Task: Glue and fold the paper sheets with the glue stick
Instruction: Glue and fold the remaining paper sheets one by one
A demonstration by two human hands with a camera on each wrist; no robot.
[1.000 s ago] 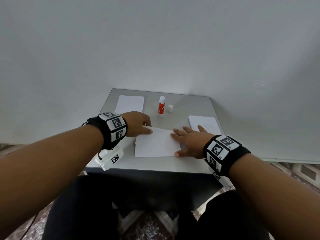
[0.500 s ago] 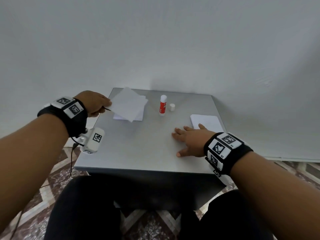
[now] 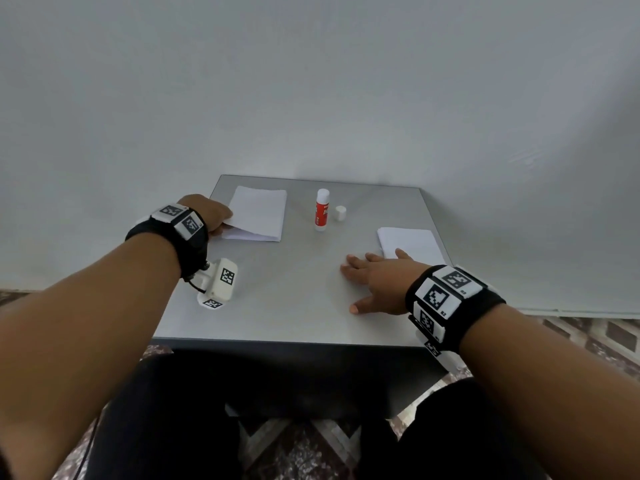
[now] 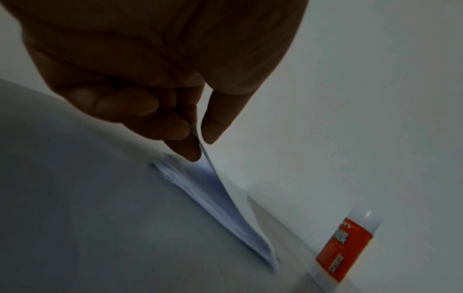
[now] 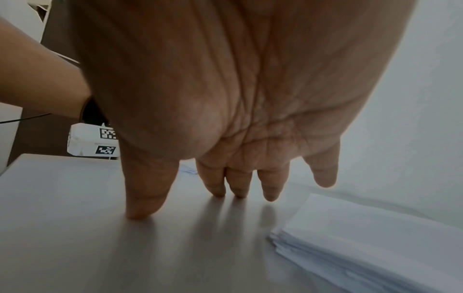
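White folded sheet is pinched at its near corner by the left hand, over the stack left of the glue stick. Release is best made flat, edges squared. Right hand rests flat, fingers spread, holding nothing.

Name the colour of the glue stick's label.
Red-orange on the glue stick, clearest in the left wrist view.
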